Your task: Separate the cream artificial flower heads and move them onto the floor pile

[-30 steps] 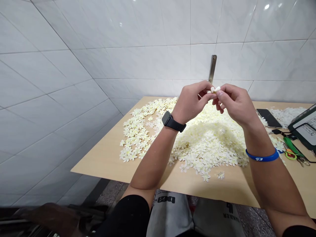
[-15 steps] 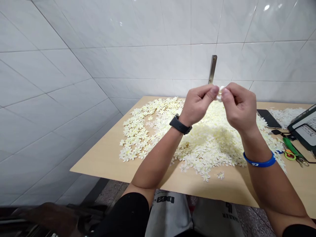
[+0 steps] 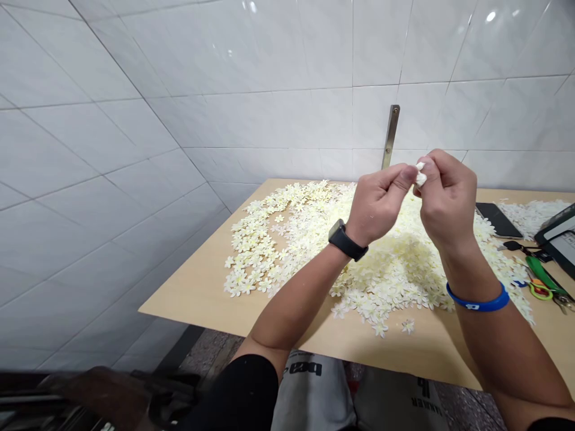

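Observation:
My left hand [image 3: 380, 203] and my right hand [image 3: 447, 200] meet in the air above the table, fingertips pinched together on one small white fabric flower [image 3: 421, 175]. Only a bit of the flower shows between the fingers. A black watch sits on my left wrist and a blue band on my right. Below the hands lies a big heap of pale yellow-white fabric flowers [image 3: 386, 263] on the wooden table [image 3: 197, 293].
A flatter spread of flowers [image 3: 256, 251] lies at the table's left. At the right edge are a black phone [image 3: 496, 218], green-handled tools [image 3: 541, 278] and a dark box [image 3: 559, 236]. White tiled walls stand behind and to the left, with a metal bracket [image 3: 390, 136].
Both hands have drifted a little to the right while staying pinched on the flower. My fingers have closed more tightly round it, so less of it shows.

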### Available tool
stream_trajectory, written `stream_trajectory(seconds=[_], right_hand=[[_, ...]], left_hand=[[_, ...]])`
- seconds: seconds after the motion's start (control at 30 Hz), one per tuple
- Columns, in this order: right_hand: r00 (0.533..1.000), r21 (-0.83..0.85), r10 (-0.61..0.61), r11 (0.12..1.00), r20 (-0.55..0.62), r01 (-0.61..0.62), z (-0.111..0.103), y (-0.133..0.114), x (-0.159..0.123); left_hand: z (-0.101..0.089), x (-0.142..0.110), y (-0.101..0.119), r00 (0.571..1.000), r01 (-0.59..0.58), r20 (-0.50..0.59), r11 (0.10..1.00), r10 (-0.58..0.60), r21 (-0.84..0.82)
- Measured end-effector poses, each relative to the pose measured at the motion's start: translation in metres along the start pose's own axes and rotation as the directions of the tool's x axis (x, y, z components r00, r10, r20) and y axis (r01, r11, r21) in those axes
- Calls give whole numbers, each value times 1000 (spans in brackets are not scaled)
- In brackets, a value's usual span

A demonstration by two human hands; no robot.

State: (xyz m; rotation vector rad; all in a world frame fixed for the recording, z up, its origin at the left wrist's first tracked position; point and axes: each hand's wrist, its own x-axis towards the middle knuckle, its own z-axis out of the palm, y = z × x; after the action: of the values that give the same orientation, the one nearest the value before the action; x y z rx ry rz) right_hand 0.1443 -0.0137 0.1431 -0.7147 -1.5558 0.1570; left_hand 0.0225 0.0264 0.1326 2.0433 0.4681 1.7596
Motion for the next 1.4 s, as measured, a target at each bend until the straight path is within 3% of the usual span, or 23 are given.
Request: stream_trajectory(seconds=[0.13, 0.3, 0.43, 0.57, 0.7, 0.77, 0.9, 1.07, 1.2, 1.27, 1.4], right_hand=[[996, -28, 14, 1000, 84, -11, 5, -3, -4], [995, 0, 48, 999, -89, -49, 6, -1, -6], [999, -73, 25, 997, -27, -26, 9, -5, -8], [992, -65, 1, 998, -127, -10, 11, -8, -6], [999, -69, 6, 998, -32, -8, 15, -8, -9], [1000, -38, 15, 999, -16, -16, 12, -5, -7], [999, 122, 37, 992, 29, -40, -3, 2, 2], [996, -31, -26, 999, -80, 23, -18, -12, 6], [984, -102, -87, 989, 158, 104, -22, -23, 4], [976, -102, -82, 989, 202, 105, -21, -22, 3], [996, -42, -59, 997, 69, 62, -15, -15, 0]], left_hand=[[-2, -2, 5, 998, 53, -47, 993, -48, 107], [2, -5, 10, 998, 36, 54, 992, -42, 121], [4, -6, 10, 996, 89, -39, 985, -85, 145], [8, -9, 11, 996, 89, 1, 988, -90, 126], [4, -5, 9, 994, 99, -51, 991, -94, 94], [-3, 0, 8, 998, 68, -22, 994, -66, 91], [-22, 8, 11, 990, -49, 137, 987, 28, 151], [-49, 16, 14, 965, -168, 244, 946, 99, 279], [-56, 18, 19, 934, -225, 337, 927, 117, 302], [-54, 18, 20, 933, -215, 343, 934, 110, 286], [-46, 16, 20, 964, -111, 261, 974, 57, 197]])
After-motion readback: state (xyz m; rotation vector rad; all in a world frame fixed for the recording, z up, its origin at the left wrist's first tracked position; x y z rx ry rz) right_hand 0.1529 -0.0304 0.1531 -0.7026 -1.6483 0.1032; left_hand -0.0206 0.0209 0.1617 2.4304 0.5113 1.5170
